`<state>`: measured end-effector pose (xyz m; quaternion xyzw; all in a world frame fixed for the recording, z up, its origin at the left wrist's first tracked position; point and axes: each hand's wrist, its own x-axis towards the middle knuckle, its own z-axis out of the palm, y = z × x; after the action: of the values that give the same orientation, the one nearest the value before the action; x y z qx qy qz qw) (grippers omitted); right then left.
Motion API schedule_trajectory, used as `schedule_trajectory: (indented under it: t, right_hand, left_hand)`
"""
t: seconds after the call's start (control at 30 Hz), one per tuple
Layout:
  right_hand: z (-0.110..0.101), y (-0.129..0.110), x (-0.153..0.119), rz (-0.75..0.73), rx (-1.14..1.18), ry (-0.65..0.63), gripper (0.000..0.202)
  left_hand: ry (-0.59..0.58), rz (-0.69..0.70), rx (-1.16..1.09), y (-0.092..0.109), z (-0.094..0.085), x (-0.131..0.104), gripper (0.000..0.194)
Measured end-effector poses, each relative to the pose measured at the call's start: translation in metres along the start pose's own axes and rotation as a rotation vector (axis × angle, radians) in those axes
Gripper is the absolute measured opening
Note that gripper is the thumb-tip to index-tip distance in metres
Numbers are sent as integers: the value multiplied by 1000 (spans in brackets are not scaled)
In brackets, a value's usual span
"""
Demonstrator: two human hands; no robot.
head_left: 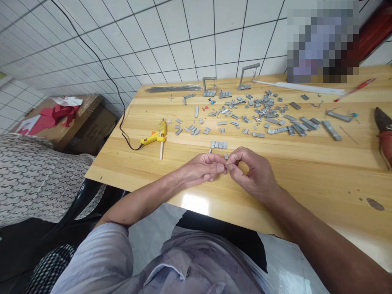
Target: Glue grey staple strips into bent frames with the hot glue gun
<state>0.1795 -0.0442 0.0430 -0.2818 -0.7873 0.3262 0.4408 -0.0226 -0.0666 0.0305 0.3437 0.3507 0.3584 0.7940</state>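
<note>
My left hand (208,167) is closed, thumb pressed against the fingers, over the front part of the wooden table (122,167). Thumb and forefinger of my right hand (252,171) form a pinch whose tips meet the left fingertips. Whatever sits between the fingertips is too small and covered to make out. Just beyond them lies a small grey piece (226,156), with another small grey piece (210,150) near the left knuckles. A short row of grey blocks (219,144) lies a little farther back.
A yellow glue gun (154,137) with a white stick lies to the left, its black cord (121,102) rising along the wall. Many grey pieces (269,104) are scattered behind my hands. Two bracket-shaped models (209,85) stand at the back, near thin rods (174,88). A red pen (355,89) lies right.
</note>
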Motion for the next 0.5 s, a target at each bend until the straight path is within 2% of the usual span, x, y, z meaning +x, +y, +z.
schedule_trajectory:
  t: [0.1,0.2,0.4,0.5]
  right_hand:
    - [1,1,-1,-47,4,13,13]
    - [1,2,-1,-32,29,-3,11]
    - [3,6,-3,178,201,-56,6]
    - [4,10,-6,241,222,-32,10]
  left_hand:
    - [38,25,-7,3,2,-1,41]
    - [84,34,19,5,4,-2,39]
    - [134,51,52,10,13,-6,36]
    - [213,92,156,25,10,-11,32]
